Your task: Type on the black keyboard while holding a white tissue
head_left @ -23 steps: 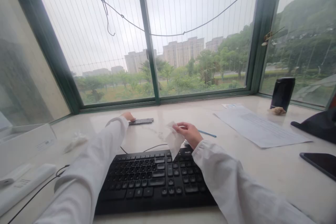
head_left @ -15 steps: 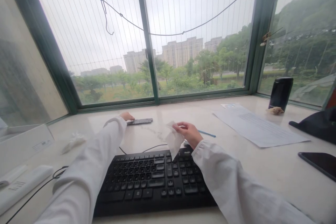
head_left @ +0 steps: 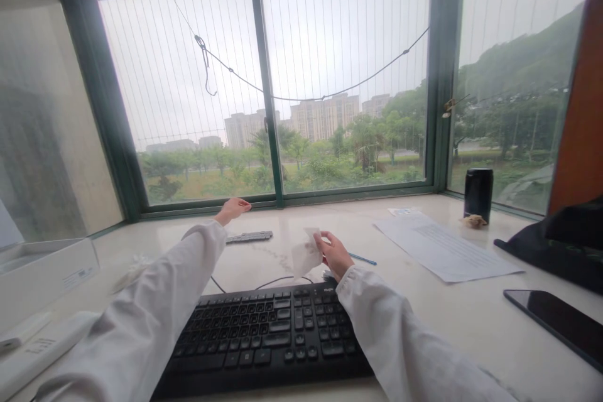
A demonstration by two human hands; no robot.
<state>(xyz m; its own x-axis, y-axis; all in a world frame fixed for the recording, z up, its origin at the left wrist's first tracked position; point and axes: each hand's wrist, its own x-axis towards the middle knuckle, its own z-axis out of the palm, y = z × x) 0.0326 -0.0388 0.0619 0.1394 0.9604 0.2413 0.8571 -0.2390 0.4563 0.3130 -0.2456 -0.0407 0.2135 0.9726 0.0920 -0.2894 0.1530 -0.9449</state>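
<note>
My right hand pinches a thin white tissue, which hangs just beyond the top edge of a black keyboard. Many keys in the keyboard's main block look like bare square sockets, without caps. My left hand is raised near the window sill, fingertips pressed together. Whatever may be between them is too small to make out. Just below it on the tabletop lies a flat grey group of small blocks, which look like keycaps set close together. A thin blue stick rests behind my right hand.
Printed paper, a black can, a crumpled brown piece, a phone and dark cloth lie to the right. At left are a white box and crumpled white plastic. The keyboard's cable runs behind it.
My left hand has lifted off the grey blocks, up toward the window. The tissue in my right hand has moved away from the keys. My view has tilted up and turned slightly right.
</note>
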